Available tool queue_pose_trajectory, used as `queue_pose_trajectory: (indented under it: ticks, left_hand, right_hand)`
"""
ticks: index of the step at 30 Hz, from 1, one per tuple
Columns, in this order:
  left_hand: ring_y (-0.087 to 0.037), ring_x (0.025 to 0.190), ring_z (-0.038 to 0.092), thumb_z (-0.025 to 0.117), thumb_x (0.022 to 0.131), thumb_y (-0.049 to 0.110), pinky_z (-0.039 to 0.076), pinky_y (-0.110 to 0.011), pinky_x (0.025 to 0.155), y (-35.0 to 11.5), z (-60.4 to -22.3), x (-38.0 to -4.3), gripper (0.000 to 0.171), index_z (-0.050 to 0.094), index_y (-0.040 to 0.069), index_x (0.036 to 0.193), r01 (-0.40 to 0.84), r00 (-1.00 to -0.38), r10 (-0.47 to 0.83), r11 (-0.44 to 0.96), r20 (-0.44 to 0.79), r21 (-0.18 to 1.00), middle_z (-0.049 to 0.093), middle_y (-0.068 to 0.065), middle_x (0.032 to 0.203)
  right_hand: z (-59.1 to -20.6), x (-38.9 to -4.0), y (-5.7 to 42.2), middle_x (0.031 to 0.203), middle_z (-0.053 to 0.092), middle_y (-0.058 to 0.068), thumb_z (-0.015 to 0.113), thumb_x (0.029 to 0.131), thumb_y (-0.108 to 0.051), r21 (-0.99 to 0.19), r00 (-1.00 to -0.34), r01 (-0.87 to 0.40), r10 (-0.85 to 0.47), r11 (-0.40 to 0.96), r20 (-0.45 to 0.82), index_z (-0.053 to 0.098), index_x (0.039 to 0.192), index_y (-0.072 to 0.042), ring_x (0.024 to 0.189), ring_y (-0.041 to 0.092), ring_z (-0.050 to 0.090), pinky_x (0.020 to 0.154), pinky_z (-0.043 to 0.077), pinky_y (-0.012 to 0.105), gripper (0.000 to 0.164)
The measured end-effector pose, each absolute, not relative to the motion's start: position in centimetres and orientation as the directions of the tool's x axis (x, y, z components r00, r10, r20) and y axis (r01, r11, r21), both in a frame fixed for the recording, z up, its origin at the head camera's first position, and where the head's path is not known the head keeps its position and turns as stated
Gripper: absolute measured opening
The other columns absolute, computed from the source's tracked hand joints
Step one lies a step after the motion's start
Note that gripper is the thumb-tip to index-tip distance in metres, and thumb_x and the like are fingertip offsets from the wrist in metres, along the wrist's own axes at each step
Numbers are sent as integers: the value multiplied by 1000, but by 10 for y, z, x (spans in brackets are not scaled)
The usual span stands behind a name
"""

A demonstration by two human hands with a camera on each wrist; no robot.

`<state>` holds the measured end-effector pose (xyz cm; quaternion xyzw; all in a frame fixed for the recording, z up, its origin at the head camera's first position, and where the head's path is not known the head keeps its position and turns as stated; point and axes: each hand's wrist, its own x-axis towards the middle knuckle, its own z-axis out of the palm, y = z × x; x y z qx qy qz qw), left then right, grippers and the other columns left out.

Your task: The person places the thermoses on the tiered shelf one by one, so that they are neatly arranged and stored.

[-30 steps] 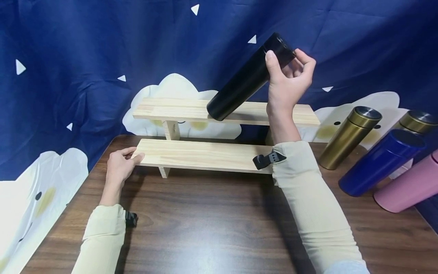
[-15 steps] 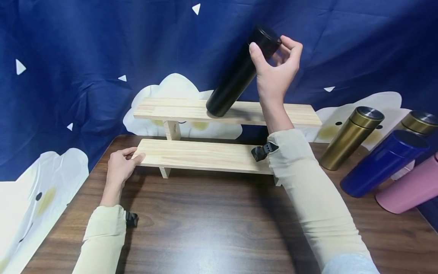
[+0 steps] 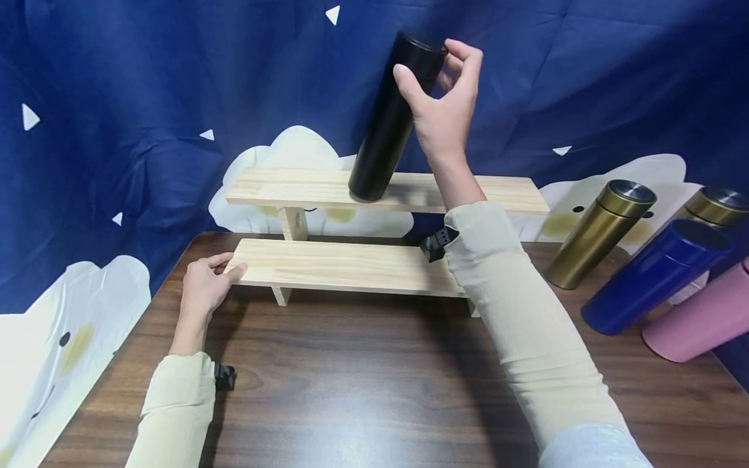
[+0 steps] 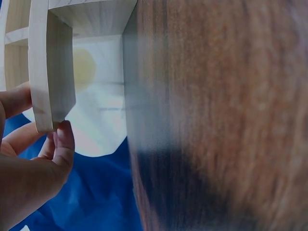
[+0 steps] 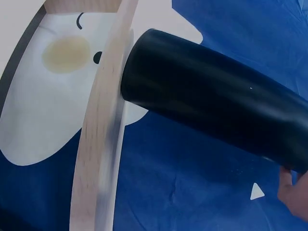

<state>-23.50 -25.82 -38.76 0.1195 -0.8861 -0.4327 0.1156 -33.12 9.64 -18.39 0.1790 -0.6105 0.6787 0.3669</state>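
Observation:
My right hand (image 3: 441,104) grips a black thermos flask (image 3: 386,123) near its top, thumb on the near side and fingers behind. The flask leans to the right, its base at the upper board of a two-tier wooden shelf (image 3: 281,185). In the right wrist view the base of the flask (image 5: 207,91) meets the board's edge (image 5: 98,130), still tilted. At the lower board's left end, my left hand (image 3: 205,283) pinches the wood, thumb on top. The left wrist view shows its fingers (image 4: 62,144) curled around the board's end (image 4: 41,72).
Right of the shelf stand a gold flask (image 3: 599,237), a second gold flask (image 3: 714,207), a blue flask (image 3: 655,279) and a pink flask (image 3: 699,318) on the brown table (image 3: 351,377). A blue curtain (image 3: 146,97) with white cloud shapes hangs close behind the shelf.
My right hand has moved left and up, swinging the top of the black flask leftward, so it stands closer to upright. The left hand has stayed on the lower board.

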Motion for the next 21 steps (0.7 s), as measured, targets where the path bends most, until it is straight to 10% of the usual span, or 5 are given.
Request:
queue_pose_trajectory:
  ticks: [21]
  left_hand:
    - [-37, 110, 61, 74, 91, 20, 45, -38, 87, -255, -386, -232, 50, 63, -5, 133, -112, -944, -310, 619, 112, 777, 65, -29, 123]
  right_hand:
    - [-179, -338, 67, 128, 65, 9, 85, 81, -13, -663, -643, -744, 175, 88, 745, 49, 138, 0, 116, 17, 57, 93, 50, 30, 69]
